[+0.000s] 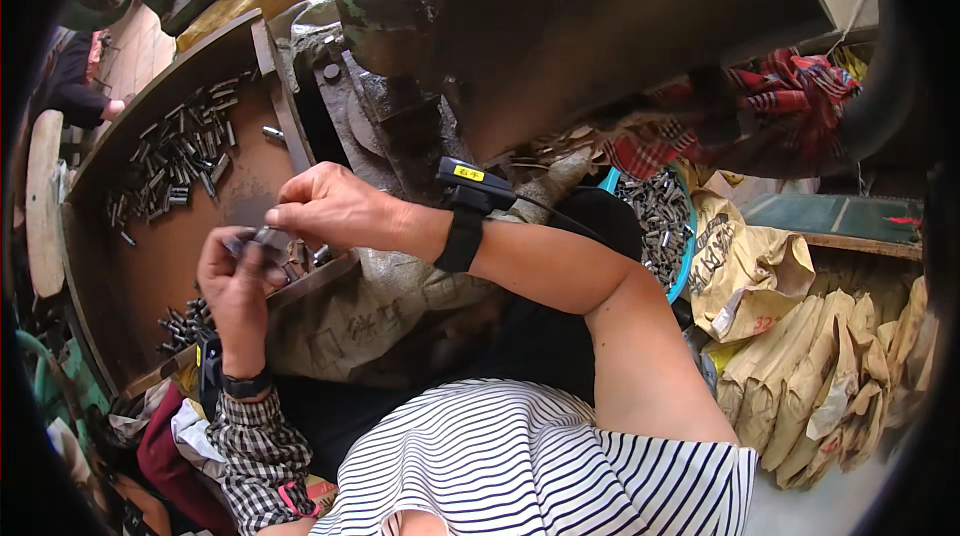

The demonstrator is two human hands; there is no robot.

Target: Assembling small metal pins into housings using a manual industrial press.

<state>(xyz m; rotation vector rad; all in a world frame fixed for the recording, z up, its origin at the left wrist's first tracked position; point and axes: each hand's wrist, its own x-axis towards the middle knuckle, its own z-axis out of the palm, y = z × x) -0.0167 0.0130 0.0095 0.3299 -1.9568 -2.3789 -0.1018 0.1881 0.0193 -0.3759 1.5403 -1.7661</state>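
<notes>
Over a shallow wooden tray [160, 276], my left hand [236, 294] is closed around small shiny metal pieces whose exact kind I cannot make out. Fingertips of my right hand [335, 206] pinch at a metal piece [268, 238] right beside the left fingers. The two hands almost meet, and slight blur covers the fingertips. Short metal cylinders [190, 148] lie heaped at the tray's far side, with a smaller heap [185, 324] near its front edge by my left wrist. One lone metal cylinder [273, 134] rests near the tray's right wall.
A heavy, worn machine [390, 86] stands ahead, with a large dark panel [620, 36] to its right. On my right are a blue-rimmed basket [692, 236] of metal cylinders and stacked brown paper sacks [790, 376]. Another person's hand [113, 110] shows at far left.
</notes>
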